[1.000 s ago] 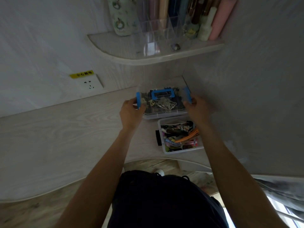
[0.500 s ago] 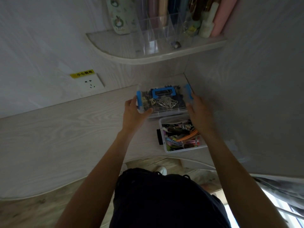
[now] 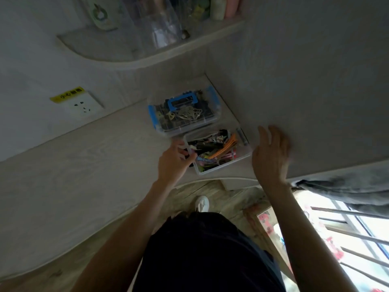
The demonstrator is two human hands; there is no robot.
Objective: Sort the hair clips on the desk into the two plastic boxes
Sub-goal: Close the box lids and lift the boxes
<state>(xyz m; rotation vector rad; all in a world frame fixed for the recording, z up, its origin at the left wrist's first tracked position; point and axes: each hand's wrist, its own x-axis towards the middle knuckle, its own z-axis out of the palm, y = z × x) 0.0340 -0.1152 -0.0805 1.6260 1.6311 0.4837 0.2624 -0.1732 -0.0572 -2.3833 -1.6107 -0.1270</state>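
Hands, two, bare, entered from the lower frame over a pale wood-grain desk. Left hand: fingers curled at the left rim of the open box, thumb and fingertips apparently gripping the rim beside a black latch; exact contact blurred. Right hand: fingers spread and nearly straight, holding nothing, raised just to the right of the open box and before the side wall; whether it touched the wall could not be told.

Open box: clear plastic, lidless, near the desk's front edge, filled with mixed hair clips in black, orange, pink and green. Closed box: clear plastic with blue side latches and a blue handle on the lid, set in the desk's back corner, just behind the open box and touching or nearly touching it; dark and metallic clips visible through the lid.

Surroundings: wall socket with a yellow label above it, left of the boxes; curved shelf above, carrying a clear organiser and bottles, blurred; white shoe on the floor below the desk edge; barred window at lower right.
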